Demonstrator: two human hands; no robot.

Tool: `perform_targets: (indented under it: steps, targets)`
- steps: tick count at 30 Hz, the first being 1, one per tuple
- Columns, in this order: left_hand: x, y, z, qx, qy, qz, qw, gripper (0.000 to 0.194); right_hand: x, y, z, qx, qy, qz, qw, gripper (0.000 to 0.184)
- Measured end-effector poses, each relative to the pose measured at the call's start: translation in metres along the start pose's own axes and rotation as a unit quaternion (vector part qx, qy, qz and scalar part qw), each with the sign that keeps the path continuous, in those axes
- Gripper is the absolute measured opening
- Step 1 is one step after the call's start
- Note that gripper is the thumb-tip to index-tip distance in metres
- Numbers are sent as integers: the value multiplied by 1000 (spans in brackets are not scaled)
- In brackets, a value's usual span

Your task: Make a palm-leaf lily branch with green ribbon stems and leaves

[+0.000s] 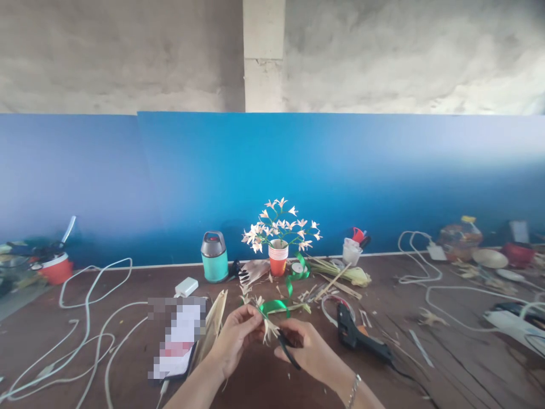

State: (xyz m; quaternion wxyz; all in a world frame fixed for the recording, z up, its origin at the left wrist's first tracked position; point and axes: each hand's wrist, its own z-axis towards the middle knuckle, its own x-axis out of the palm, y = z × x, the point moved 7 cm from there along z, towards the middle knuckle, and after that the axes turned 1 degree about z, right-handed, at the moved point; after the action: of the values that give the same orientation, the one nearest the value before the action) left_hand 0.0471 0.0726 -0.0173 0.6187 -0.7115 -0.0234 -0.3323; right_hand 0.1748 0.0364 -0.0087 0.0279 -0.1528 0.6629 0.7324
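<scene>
My left hand (242,329) pinches a small pale flower (269,329), its petals hanging downward. In my right hand (307,347) is a pair of scissors with black handles (288,351), pointed toward the petals. Whether the blades touch the flower is too small to tell. A green ribbon (275,305) lies just beyond my fingertips and runs back toward its roll (298,267). Farther back, a stack of red and white paper cups (278,261) holds a spray of pale flowers (283,227) on green stems.
A phone (181,341) and dried husks (215,318) lie left of my hands. A black glue gun (361,335) is at right. White cables (87,318), a teal canister (214,258) and husk strips (340,271) spread over the brown table, below a blue partition (191,170).
</scene>
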Motion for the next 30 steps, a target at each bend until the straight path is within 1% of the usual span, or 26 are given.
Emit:
perform_targets:
  steps: [4, 8, 11, 18, 25, 30]
  targets:
    - [0, -2, 0, 2, -7, 9, 1000, 18, -1, 1, 1, -9, -17, -23, 1000, 27]
    - [-1, -3, -1, 4, -13, 24, 1000, 19, -2, 4, 0, -23, -23, -45, 998, 22]
    - [-2, -3, -1, 0, -12, 28, 1000, 19, -4, 9, -2, -21, -31, -57, 998, 20]
    - [-2, -3, -2, -4, -12, 21, 1000, 20, -4, 19, -4, -19, -30, -46, 998, 20]
    - [-1, -5, -3, -2, -3, 25, 1000, 19, -5, 19, -3, -34, -24, -39, 998, 23]
    - [-1, -5, -2, 0, -3, 28, 1000, 19, -5, 17, -2, -36, -33, -42, 998, 25]
